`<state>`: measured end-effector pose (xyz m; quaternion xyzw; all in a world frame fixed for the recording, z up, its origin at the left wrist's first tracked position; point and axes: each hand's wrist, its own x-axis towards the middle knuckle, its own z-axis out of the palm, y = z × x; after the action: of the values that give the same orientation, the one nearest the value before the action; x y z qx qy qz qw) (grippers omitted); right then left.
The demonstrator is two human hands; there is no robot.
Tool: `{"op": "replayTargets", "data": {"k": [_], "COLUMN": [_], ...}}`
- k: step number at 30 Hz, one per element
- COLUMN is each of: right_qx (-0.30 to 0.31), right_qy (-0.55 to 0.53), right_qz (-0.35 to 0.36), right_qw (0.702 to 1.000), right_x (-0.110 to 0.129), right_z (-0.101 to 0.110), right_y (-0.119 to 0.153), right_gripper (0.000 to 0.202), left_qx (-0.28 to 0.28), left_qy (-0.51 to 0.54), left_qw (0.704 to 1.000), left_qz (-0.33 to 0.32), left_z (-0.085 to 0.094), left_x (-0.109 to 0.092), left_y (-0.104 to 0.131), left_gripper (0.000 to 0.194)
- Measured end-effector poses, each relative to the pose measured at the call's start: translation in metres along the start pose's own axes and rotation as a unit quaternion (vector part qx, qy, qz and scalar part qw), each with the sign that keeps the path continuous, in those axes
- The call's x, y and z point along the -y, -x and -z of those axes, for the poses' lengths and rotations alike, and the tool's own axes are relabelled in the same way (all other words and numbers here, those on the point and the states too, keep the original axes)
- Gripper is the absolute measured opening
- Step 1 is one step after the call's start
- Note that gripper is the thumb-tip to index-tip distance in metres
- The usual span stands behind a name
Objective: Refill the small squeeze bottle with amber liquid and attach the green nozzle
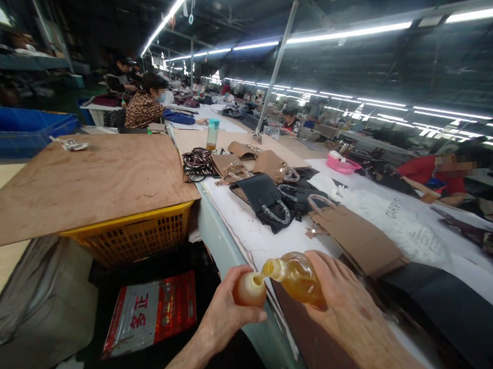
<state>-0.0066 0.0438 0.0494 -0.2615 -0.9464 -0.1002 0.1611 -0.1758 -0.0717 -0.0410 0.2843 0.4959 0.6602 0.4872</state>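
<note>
We tip a large bottle of amber liquid, our right hand wrapped around its body, to the mouth of a small bottle pinched between the thumb and fingers of our left hand, both over the edge of a bench. Beyond them on the bench, we see a black bag and a tan bag among others, while at left a brown board covers a yellow crate and, farther back, a worker wears leopard print.
</note>
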Motion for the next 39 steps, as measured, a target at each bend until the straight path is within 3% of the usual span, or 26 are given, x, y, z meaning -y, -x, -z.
{"op": "replayTargets", "data": {"k": [4, 13, 39], "right_qx": [-0.020, 0.014, 0.079], "right_qy": [-0.030, -0.119, -0.168], "right_qz": [-0.016, -0.072, -0.116], "right_qw": [0.999, 0.990, 0.976], "right_x": [0.002, 0.010, 0.014], "right_z": [-0.009, -0.008, 0.001], "right_y": [0.006, 0.007, 0.005], "right_gripper": [0.058, 0.056, 0.056], "left_qx": [0.005, -0.006, -0.021], "left_qy": [0.016, -0.004, -0.018], "left_qw": [1.000, 1.000, 0.999], "left_qz": [0.007, -0.001, -0.022], "left_z": [-0.001, -0.002, -0.002], "left_x": [-0.001, -0.004, -0.006], "left_y": [0.001, 0.003, 0.001], "left_gripper": [0.064, 0.064, 0.063]}}
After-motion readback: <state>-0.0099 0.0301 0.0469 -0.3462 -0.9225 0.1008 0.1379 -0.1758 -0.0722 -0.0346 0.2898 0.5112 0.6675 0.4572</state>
